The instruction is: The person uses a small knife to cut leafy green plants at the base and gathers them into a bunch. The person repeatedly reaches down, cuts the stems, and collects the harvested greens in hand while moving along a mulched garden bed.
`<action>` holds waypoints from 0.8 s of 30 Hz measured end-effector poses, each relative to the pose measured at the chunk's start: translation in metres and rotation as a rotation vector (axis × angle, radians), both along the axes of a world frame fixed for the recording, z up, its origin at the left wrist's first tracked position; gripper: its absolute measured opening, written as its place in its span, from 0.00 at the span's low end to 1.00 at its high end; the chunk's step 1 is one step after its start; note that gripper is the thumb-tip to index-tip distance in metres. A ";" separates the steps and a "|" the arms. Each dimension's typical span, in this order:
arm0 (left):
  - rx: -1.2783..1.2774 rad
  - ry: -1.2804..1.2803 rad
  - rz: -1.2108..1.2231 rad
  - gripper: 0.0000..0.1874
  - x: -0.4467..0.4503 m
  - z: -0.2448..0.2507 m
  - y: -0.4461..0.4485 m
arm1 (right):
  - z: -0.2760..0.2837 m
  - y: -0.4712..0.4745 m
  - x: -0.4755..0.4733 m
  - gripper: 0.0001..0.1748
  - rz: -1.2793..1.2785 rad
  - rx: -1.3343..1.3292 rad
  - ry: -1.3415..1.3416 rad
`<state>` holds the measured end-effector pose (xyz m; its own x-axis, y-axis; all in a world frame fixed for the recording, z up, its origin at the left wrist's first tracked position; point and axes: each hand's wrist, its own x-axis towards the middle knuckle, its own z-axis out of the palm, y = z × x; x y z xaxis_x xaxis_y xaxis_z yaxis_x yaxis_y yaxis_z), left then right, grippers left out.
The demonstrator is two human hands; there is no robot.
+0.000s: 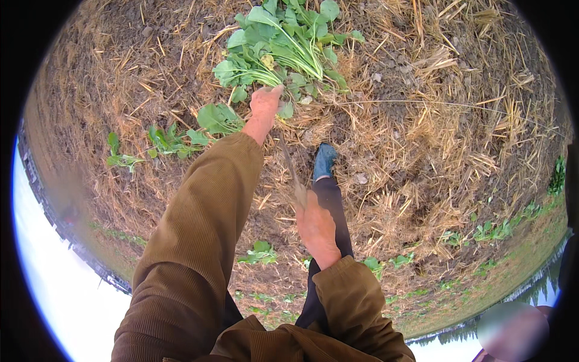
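A bunch of leafy greens [239, 70] with pale stems lies under my left hand [264, 103], whose fingers close around the stem ends. Beside and beyond it a larger pile of the same cut greens [294, 45] rests on the soil, its stems pointing towards me. My right hand [318, 226], low and in front of my leg, grips a knife-like hand tool [289, 165] by its handle. The tool's narrow blade points away from me, towards the greens, and looks dull or dirty. Its exact shape is blurred.
Straw-strewn soil [429, 149] surrounds me. Leafy plants [169, 140] grow at left, with several more rows behind. A thin string [407, 101] runs off to the right. My blue boot [325, 160] stands near the tool. Another person [511, 332] is blurred at lower right.
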<state>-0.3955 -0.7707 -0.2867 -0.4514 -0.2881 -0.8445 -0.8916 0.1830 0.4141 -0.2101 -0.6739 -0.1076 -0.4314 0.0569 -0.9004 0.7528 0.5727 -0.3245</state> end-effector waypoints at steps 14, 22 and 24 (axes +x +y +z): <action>0.721 0.161 0.297 0.04 -0.018 0.073 -0.031 | -0.007 -0.012 0.015 0.21 -0.215 -0.110 0.065; 0.275 0.223 -0.063 0.05 -0.037 0.094 -0.054 | -0.001 -0.024 0.026 0.18 -0.548 -0.075 0.075; 0.775 0.146 0.362 0.06 -0.039 0.110 -0.065 | 0.003 -0.027 0.024 0.17 -0.630 -0.067 0.098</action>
<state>-0.4347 -0.8361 -0.1769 -0.5619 0.1978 -0.8032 -0.7691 -0.4824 0.4193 -0.1863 -0.7009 -0.1046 -0.4137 0.2713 -0.8690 0.9036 0.0062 -0.4283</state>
